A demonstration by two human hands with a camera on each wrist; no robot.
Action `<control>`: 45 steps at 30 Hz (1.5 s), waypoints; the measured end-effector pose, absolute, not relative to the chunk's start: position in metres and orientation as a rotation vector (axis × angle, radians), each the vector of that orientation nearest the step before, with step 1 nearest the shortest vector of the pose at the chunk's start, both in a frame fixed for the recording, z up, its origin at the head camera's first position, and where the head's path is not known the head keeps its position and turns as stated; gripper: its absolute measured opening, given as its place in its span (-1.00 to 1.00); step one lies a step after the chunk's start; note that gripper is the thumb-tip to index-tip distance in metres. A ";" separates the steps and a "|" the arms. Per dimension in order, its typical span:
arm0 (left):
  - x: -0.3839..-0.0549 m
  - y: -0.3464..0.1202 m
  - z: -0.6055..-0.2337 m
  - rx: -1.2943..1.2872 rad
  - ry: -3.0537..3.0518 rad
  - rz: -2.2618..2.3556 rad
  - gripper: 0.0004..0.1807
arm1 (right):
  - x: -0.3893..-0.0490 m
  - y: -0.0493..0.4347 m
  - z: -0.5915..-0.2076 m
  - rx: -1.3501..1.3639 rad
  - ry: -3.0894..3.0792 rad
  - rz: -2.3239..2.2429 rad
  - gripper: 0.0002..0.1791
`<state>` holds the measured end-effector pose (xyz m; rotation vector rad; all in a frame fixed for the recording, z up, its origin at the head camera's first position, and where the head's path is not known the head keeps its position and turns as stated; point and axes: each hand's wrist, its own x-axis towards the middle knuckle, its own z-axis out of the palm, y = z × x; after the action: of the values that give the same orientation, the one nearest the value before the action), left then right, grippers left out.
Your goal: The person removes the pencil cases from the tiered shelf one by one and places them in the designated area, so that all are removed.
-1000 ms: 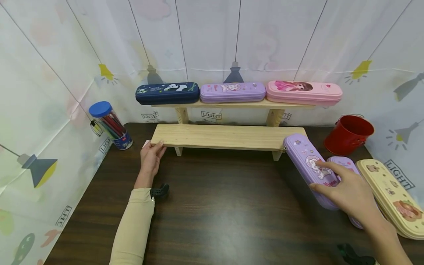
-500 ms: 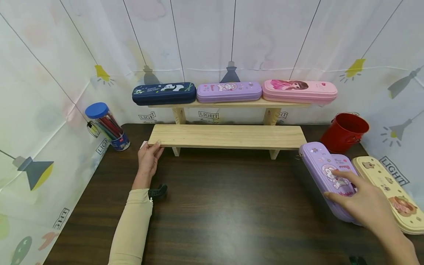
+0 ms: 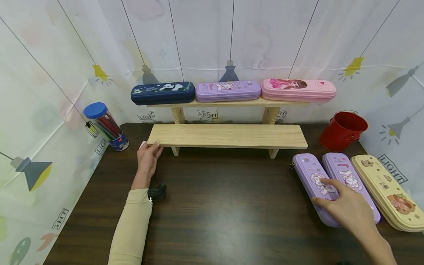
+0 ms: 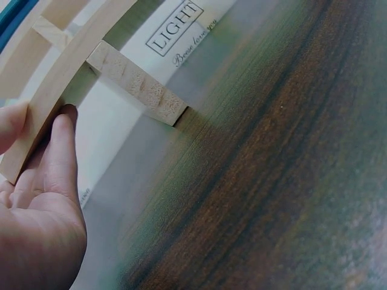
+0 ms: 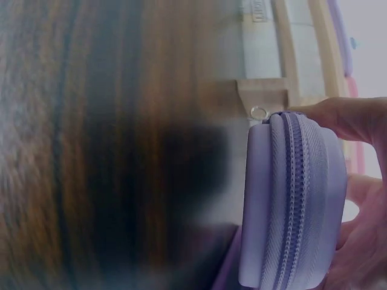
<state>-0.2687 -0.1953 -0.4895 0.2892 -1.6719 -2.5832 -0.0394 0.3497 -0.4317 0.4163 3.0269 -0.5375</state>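
My right hand (image 3: pixel 347 206) grips a light purple pencil case (image 3: pixel 308 173) by its near part. The right wrist view shows the zipped end of this pencil case (image 5: pixel 293 199) with the fingers around it. Whether it touches the table, I cannot tell. Just right of it lies another purple pencil case (image 3: pixel 361 184), then a cream one (image 3: pixel 391 195). At the left end of a two-tier wooden shelf, my left hand (image 3: pixel 147 160) pinches the front corner of the lower board (image 3: pixel 225 135). In the left wrist view its thumb is on top and the fingers are underneath.
On the upper board stand a navy pencil case (image 3: pixel 162 94), a purple one (image 3: pixel 228 91) and a pink one (image 3: pixel 298 91). A red bucket (image 3: pixel 341 132) is behind the right-hand cases. A blue-lidded tub of pens (image 3: pixel 107 127) stands at the left. Printed cloth (image 3: pixel 205 33) hangs behind the table.
My right hand has brought the purple pencil case away from the shelf's right end, toward me and down, beside the other purple one. My left hand keeps its grip on the board.
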 end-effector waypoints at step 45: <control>-0.271 -0.197 -0.490 0.301 -1.666 -2.591 -0.45 | -0.128 0.348 -0.369 -0.009 3.209 -0.467 -0.38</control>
<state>-0.2707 -0.1968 -0.4898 0.3014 -1.6658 -2.5911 -0.1279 0.3481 -0.3689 -0.0088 3.2087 -0.4669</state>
